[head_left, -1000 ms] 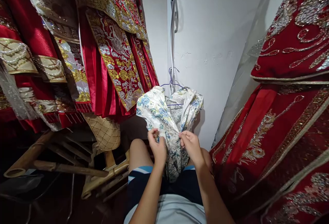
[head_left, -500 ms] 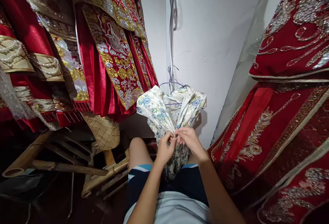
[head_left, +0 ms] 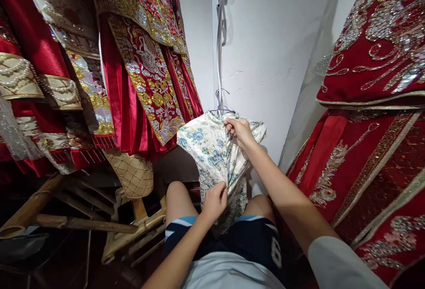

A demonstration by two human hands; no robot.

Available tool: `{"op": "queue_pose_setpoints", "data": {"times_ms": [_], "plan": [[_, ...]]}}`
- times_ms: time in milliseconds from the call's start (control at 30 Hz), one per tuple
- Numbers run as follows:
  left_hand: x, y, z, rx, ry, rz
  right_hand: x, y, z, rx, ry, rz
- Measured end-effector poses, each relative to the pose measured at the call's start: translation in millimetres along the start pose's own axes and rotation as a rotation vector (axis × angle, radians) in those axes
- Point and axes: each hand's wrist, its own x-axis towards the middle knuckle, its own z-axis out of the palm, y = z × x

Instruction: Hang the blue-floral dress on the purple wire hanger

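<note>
A white floral dress (head_left: 207, 147) with blue and yellow flowers hangs on a thin purple wire hanger (head_left: 219, 108) in front of me. My left hand (head_left: 215, 200) is closed, pinching the fabric at the lower end of the dress's straight centre seam. Near the neckline, my right hand (head_left: 238, 130) is closed at the top of that seam, pinching what looks like the zipper; its pull is hidden by my fingers. Between my two hands the seam is drawn taut and its edges meet.
Red costumes with gold and silver embroidery (head_left: 149, 72) hang at the left. Another beaded red garment (head_left: 372, 81) hangs close on the right. A bamboo chair (head_left: 86, 222) stands low at the left. Behind the dress, a white strap (head_left: 219, 36) runs down the wall.
My right hand has moved up from beside the left hand to the neckline. The V-shaped opening has shut along the seam. My left hand has shifted slightly down, still pinching the dress.
</note>
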Motion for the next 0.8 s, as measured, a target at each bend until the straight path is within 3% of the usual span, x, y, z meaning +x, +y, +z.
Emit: {"op": "queue_pose_setpoints", "data": {"times_ms": [133,200,300,367,467,600,800], "plan": [[32.1,6.0,-34.7,-0.075,-0.096,0.096,-9.1,-0.1,-7.4,-0.048,-0.076,-0.033],[63.1,18.2,-59.6,-0.133,0.005,0.135,-13.6,0.2,-10.0,-0.073,-0.084,-0.051],[118.6,39.8,-96.5,-0.027,0.222,0.194,-17.4,-1.1,-11.1,-0.108,-0.107,-0.066],[152.3,50.8,-114.9,0.105,0.251,0.257,-17.5,-2.2,-11.0,-0.125,-0.145,-0.088],[184.6,60.3,-129.6,0.279,0.183,0.337,-13.7,-1.0,-11.5,-0.146,-0.167,-0.141],[190.7,65.7,-133.2,0.375,0.178,0.364,-4.4,11.9,-12.8,-0.171,-0.087,-0.184],[179.7,59.3,-133.5,0.382,0.189,0.269,-0.5,31.6,-5.4,-0.145,-0.054,-0.217]]}}
